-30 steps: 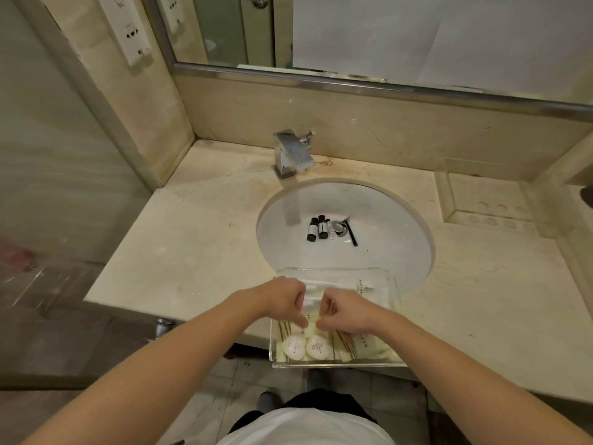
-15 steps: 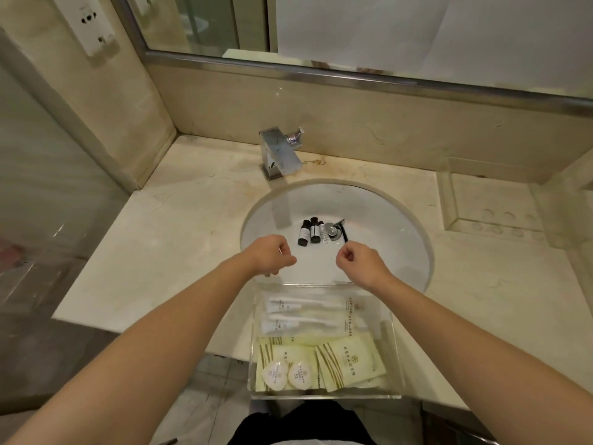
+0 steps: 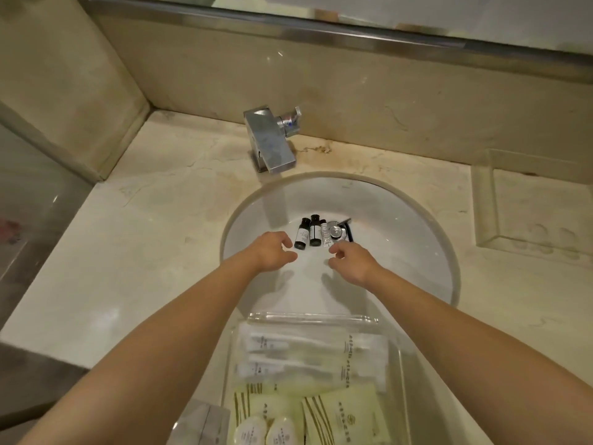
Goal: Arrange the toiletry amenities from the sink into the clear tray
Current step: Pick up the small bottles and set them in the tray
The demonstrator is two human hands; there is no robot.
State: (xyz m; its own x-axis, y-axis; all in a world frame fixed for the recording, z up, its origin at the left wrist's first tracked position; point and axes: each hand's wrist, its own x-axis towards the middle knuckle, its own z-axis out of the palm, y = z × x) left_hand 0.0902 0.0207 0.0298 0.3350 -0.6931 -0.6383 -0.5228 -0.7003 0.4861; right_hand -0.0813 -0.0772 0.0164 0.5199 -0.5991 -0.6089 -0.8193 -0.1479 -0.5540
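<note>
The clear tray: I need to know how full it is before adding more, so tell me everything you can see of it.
The clear tray is a see-through, plastic-looking box with low walls, sitting at the sink's near edge. It holds white tubes in clear wrap at the far end, pale yellow sachets nearer, and two round white soaps at the front. Neither hand touches it.

No wording can be read: the two dark bottles (image 3: 307, 234) at the middle of the frame carry pale labels too small to make out, and the print on the white sachets (image 3: 316, 354) and cream packets (image 3: 340, 415) at the lower centre is blurred
</note>
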